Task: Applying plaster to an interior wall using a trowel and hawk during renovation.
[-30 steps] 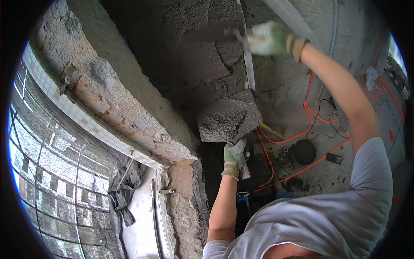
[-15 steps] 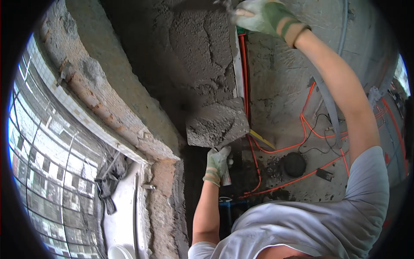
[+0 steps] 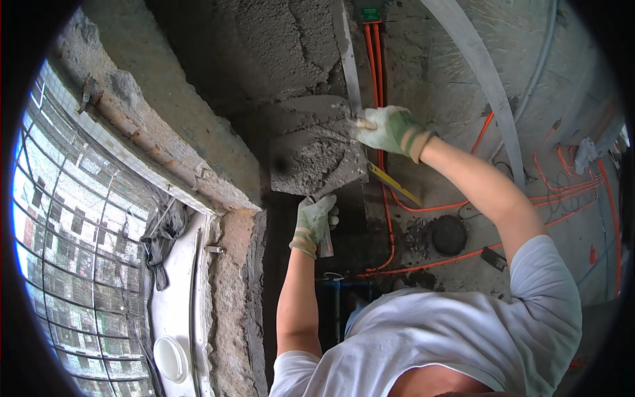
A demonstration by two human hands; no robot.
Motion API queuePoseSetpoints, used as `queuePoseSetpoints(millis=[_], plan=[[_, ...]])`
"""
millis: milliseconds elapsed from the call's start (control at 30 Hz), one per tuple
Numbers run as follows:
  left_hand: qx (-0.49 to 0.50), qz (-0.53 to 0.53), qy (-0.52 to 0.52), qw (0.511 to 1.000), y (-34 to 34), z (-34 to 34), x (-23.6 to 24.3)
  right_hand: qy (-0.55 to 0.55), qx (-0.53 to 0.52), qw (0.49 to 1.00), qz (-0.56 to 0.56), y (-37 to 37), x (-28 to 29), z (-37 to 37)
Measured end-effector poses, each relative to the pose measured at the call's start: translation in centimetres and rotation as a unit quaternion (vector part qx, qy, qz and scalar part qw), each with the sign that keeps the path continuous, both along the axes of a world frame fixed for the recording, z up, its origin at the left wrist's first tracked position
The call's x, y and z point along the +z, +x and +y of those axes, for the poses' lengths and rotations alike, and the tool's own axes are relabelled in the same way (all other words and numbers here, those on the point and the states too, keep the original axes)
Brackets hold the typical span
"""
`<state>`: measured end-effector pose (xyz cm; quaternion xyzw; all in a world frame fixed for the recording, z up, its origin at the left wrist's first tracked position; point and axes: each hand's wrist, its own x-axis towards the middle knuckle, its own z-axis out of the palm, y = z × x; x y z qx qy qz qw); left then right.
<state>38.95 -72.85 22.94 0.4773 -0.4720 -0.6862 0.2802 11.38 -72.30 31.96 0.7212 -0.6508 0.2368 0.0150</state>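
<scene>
My left hand, in a white and green glove, is closed around the handle of a mortar hawk. Its square plate carries a heap of wet grey mortar. My right hand, gloved alike, grips a plastering trowel whose blade lies at the far edge of the hawk, by the mortar. Whether the blade touches the heap I cannot tell. Beyond the tools, rough fresh mortar covers the wall, bordered on its right by a straight pale strip.
Orange conduits run from a green box and across the floor. A yellow level leans right of the hawk. A dark round bucket stands on the floor. At left are a broken masonry ledge, a white bucket and a barred window.
My right hand has come down from the top of the wall to the hawk, bringing the trowel. The left hand and hawk have shifted slightly up and left in view.
</scene>
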Motion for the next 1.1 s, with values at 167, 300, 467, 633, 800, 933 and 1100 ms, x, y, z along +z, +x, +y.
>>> queuePoseSetpoints(millis=[167, 300, 467, 633, 800, 933, 1100], plan=[[0.036, 0.039, -0.013, 0.998, 1.1, 1.2, 1.2, -0.256, 0.142, 0.954, 0.068, -0.6, -1.3, 3.2], [0.046, 0.045, -0.031, 0.997, 3.4, 1.4, 2.4, -0.086, 0.056, 0.977, 0.186, -1.6, -2.3, 7.0], [-0.064, -0.036, -0.053, 0.996, 5.1, 3.4, 2.8, -0.155, 0.019, 0.963, 0.219, -2.7, -1.4, 6.0], [-0.095, -0.070, 0.068, 0.991, 3.3, 7.1, -1.5, 0.042, 0.106, 0.989, 0.092, 2.5, -7.1, 7.6], [-0.043, -0.082, 0.121, 0.988, 3.4, 5.5, -4.8, 0.010, 0.064, 0.997, 0.043, 10.5, -11.5, 13.8], [-0.001, -0.082, 0.103, 0.991, 3.7, 4.9, -4.9, 0.098, -0.024, 0.992, 0.077, 13.7, -11.4, 12.4], [-0.008, -0.066, 0.057, 0.996, 4.1, 5.0, -3.7, 0.047, -0.060, 0.988, -0.133, 13.5, -11.3, 9.8]])
